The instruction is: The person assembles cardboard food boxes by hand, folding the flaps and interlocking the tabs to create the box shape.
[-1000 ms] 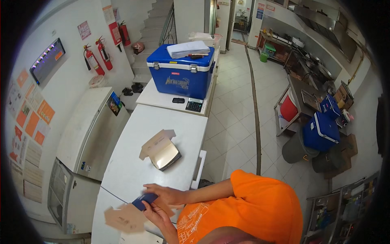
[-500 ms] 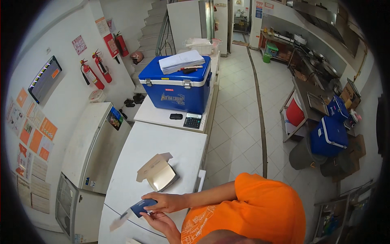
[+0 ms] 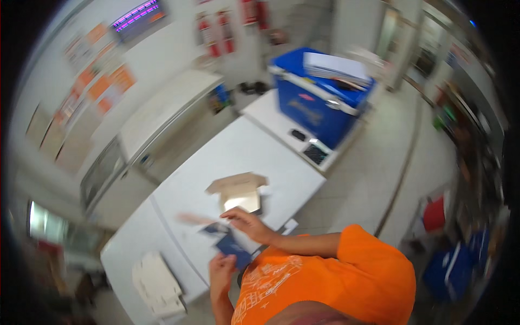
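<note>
A dark blue piece of folded card (image 3: 234, 248) is in my left hand (image 3: 221, 272), whose fingers close on its lower left edge. A second dark flap (image 3: 214, 228) shows just above it; motion blur hides whether they are one piece. Over the card's upper side is my right hand (image 3: 250, 225), fingers stretched out to the left, seemingly holding nothing. Just beyond it lies an open cardboard box (image 3: 241, 197), pale brown inside, with its lid flap folded back on the white tabletop (image 3: 184, 168).
Flat off-white cardboard pieces (image 3: 157, 281) lie at the table's near left. Farther off, a blue cooler box (image 3: 306, 100) carries a stack of papers (image 3: 336, 67). Before it are a calculator (image 3: 316, 153) and a small black object (image 3: 298, 134). A low white chest (image 3: 168, 103) stands along the wall.
The view has swung left, bringing the flat cardboard pieces into sight. My hands have drawn apart: the left keeps the blue card, while the right has let go and spread its fingers.
</note>
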`<action>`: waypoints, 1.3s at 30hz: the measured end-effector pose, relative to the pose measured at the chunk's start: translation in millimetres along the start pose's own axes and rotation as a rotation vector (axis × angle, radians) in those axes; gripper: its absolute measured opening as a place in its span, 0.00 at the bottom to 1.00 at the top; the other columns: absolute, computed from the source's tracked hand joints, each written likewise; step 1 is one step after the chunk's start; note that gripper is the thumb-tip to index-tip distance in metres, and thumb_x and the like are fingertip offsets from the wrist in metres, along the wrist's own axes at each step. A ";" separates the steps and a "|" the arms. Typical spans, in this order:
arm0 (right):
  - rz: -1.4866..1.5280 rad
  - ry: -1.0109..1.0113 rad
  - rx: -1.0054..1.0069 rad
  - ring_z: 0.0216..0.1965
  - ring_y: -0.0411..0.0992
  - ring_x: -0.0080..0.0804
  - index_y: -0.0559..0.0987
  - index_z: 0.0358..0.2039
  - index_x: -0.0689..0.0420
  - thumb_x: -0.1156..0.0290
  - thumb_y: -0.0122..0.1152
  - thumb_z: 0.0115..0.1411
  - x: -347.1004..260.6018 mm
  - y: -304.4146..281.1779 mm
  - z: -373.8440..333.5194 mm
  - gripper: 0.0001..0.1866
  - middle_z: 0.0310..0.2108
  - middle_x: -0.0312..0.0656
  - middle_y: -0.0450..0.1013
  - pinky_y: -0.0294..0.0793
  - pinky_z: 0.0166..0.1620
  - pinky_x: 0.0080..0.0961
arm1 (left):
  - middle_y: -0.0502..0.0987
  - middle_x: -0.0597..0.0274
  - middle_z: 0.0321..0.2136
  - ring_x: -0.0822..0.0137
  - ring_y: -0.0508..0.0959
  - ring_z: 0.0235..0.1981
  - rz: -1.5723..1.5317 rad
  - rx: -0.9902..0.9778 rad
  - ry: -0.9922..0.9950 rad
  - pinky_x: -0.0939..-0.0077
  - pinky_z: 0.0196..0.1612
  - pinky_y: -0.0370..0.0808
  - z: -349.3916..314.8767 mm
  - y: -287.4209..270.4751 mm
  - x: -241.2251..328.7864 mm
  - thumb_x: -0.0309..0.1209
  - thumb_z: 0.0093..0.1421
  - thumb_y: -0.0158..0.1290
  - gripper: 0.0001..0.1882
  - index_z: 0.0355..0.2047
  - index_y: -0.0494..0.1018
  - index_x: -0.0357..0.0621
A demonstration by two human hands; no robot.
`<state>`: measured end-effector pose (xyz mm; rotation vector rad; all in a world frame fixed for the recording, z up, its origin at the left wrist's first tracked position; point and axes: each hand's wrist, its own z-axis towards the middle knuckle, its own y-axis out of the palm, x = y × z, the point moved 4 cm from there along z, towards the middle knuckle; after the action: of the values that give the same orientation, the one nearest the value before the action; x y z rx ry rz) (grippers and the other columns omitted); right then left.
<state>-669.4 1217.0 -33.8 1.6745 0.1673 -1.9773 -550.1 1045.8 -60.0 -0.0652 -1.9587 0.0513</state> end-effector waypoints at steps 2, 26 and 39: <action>-0.372 -0.161 -0.385 0.58 0.67 0.43 0.75 0.52 0.57 0.63 0.59 0.63 4.7 10.3 -1.9 0.19 0.56 0.48 0.69 0.64 0.61 0.32 | 0.77 0.70 0.32 0.79 0.75 0.30 -0.017 -0.230 -0.075 0.85 0.33 0.73 -20.2 26.5 10.1 0.34 0.68 0.54 0.11 0.45 0.73 0.39; -0.979 -0.292 -0.795 0.64 0.56 0.65 0.68 0.60 0.55 0.52 0.72 0.52 -66.4 15.4 -2.7 0.39 0.67 0.61 0.51 0.62 0.63 0.52 | 0.80 0.57 0.35 0.76 0.77 0.34 -0.322 0.173 0.196 0.81 0.38 0.75 -1.7 51.6 52.6 0.25 0.68 0.50 0.46 0.73 0.29 0.44; 0.686 0.447 -0.053 0.55 0.73 0.44 0.62 0.63 0.62 0.60 0.62 0.62 -3.6 -55.2 6.9 0.34 0.54 0.51 0.71 0.74 0.58 0.53 | 0.82 0.60 0.45 0.62 0.80 0.49 0.186 0.425 0.688 0.67 0.54 0.75 -32.3 -16.8 111.0 0.31 0.58 0.63 0.35 0.64 0.61 0.40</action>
<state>-701.3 1261.9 -42.3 1.8007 -0.1764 -1.0827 -562.6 1037.0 55.8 0.0160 -1.2194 0.4995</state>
